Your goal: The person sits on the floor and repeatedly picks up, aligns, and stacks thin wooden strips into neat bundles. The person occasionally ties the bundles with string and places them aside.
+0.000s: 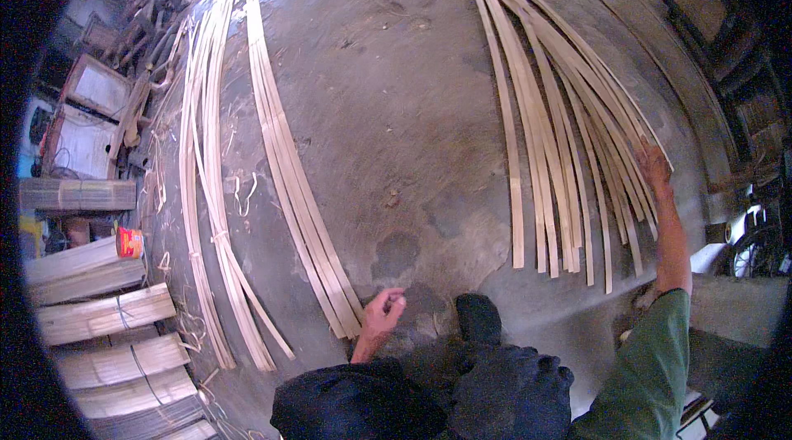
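Long pale wooden strips lie fanned out on the floor at the right. At their outer right edge, my right hand reaches out with its fingers closed around a strip near its end. My left hand hovers by the near end of a narrower row of strips, with its fingers loosely curled, a gap between them and nothing visible in them. Whether it touches that row I cannot tell. Further left lies another group of strips, some crossing over each other.
Tied bundles of short flat wood pieces are stacked at the left, with a small red and yellow tin beside them. Wooden frames lean farther back. My dark shoe rests on the grey floor between the strip groups.
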Action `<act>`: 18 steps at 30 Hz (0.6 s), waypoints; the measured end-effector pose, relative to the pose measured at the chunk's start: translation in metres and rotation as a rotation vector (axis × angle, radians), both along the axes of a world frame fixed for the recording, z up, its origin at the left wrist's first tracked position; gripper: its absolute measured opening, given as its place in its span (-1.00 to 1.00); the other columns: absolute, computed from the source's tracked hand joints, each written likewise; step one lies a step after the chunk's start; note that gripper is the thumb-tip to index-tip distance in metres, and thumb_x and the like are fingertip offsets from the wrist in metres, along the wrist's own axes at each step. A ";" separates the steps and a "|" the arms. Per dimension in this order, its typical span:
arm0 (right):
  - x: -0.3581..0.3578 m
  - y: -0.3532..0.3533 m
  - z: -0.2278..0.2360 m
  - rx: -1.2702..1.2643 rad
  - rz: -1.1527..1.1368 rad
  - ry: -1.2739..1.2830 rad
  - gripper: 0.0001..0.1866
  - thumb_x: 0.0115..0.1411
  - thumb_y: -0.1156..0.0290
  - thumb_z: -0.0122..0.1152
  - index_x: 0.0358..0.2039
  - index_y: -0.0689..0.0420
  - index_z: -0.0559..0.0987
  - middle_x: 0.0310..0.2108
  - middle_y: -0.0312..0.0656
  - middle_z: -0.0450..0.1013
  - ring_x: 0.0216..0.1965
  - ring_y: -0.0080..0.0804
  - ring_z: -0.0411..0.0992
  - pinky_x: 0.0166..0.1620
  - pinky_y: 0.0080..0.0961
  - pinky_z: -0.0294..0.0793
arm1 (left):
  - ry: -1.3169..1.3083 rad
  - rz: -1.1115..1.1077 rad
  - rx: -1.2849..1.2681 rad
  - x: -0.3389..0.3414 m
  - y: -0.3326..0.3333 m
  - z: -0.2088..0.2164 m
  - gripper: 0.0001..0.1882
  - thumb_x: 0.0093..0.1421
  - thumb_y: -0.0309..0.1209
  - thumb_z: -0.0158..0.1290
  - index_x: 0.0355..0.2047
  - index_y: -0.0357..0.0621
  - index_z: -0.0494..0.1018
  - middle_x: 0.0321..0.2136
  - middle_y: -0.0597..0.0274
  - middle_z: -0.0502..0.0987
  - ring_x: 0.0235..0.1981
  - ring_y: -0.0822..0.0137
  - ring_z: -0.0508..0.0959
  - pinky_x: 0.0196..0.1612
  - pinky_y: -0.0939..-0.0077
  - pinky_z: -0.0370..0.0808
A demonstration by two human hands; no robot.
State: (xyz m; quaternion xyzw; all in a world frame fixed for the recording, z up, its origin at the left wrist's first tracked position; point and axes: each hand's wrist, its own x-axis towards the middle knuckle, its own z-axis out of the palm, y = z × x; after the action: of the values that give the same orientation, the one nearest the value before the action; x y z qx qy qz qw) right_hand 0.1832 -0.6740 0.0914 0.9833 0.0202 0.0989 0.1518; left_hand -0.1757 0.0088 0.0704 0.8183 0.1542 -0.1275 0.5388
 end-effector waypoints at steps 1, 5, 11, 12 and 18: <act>-0.001 -0.034 0.008 -0.065 0.064 -0.163 -0.53 0.31 0.10 -0.01 0.14 0.06 0.45 -0.13 0.13 0.47 -0.19 0.06 0.46 -0.14 -0.15 0.42 | -0.089 0.009 0.053 0.004 0.000 -0.010 -0.69 0.24 -0.32 0.07 -0.06 -0.21 0.46 -0.30 0.11 0.59 -0.31 0.35 0.57 -0.21 0.45 0.49; -0.021 0.157 -0.063 0.521 0.142 -0.050 -0.58 0.29 0.22 0.05 0.11 0.10 0.47 -0.16 0.01 0.50 -0.19 -0.10 0.47 -0.10 -0.24 0.44 | -0.262 0.217 0.685 -0.030 0.055 -0.001 -0.67 0.15 -0.34 0.08 -0.12 -0.26 0.43 -0.24 -0.12 0.44 -0.14 -0.09 0.44 -0.06 0.10 0.37; -0.176 0.489 -0.070 1.148 0.582 0.685 -0.67 0.30 0.26 0.11 0.00 0.15 0.50 -0.29 -0.13 0.52 -0.27 -0.39 0.52 -0.16 -0.42 0.50 | -0.062 0.316 0.866 -0.043 0.065 -0.015 -0.53 0.12 -0.32 0.08 0.01 -0.25 0.31 -0.11 -0.08 0.36 -0.08 -0.11 0.39 -0.01 0.03 0.32; -0.198 0.530 -0.079 1.220 0.555 0.782 -0.69 0.32 0.26 0.07 -0.03 0.17 0.50 -0.30 -0.15 0.52 -0.30 -0.39 0.53 -0.18 -0.42 0.51 | -0.034 0.340 0.797 -0.039 0.064 -0.012 -0.53 0.13 -0.33 0.07 0.02 -0.26 0.30 -0.10 -0.09 0.35 -0.06 -0.11 0.38 0.01 0.02 0.31; -0.262 0.650 -0.107 1.373 0.457 1.058 -0.67 0.30 0.28 0.09 -0.10 0.31 0.50 -0.36 -0.14 0.54 -0.39 -0.47 0.53 -0.31 -0.56 0.52 | -0.183 0.438 0.700 -0.037 0.059 -0.032 -0.53 0.17 -0.32 0.01 0.05 -0.32 0.32 -0.06 -0.18 0.37 0.01 -0.16 0.35 0.15 0.00 0.24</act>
State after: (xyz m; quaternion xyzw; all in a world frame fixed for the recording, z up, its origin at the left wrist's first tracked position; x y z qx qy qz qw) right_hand -0.0788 -0.0240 -0.0160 0.7465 0.2191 -0.3492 -0.5222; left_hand -0.2128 0.0675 0.0386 0.9078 0.3102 0.1234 0.2540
